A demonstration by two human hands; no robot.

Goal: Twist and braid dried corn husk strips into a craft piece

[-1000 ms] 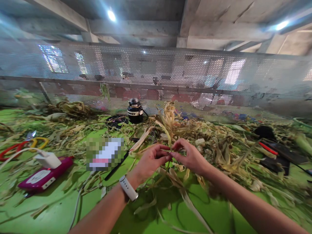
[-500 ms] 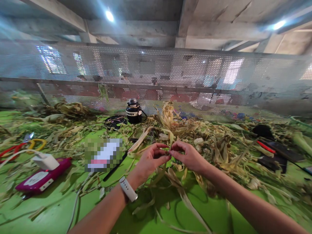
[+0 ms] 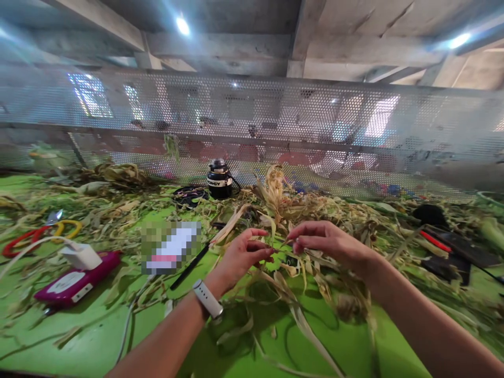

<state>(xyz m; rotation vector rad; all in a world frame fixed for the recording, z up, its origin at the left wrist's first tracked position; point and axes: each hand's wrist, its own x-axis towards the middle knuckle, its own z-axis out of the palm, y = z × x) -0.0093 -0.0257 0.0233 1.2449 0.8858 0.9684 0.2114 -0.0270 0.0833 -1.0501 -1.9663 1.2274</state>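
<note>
Pale husks (image 3: 291, 205) crowd left fingers (image 3: 262, 255) and right fingers (image 3: 311, 242), nearly closed on a thin strand (image 3: 282, 244).

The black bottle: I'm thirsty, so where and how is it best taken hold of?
Grip the black bottle around its body, below the lid, probably from the near side. It stands upright, and its rounded body should suit a wrapped hand; the strap loops out on the right, so avoid snagging it.
</note>
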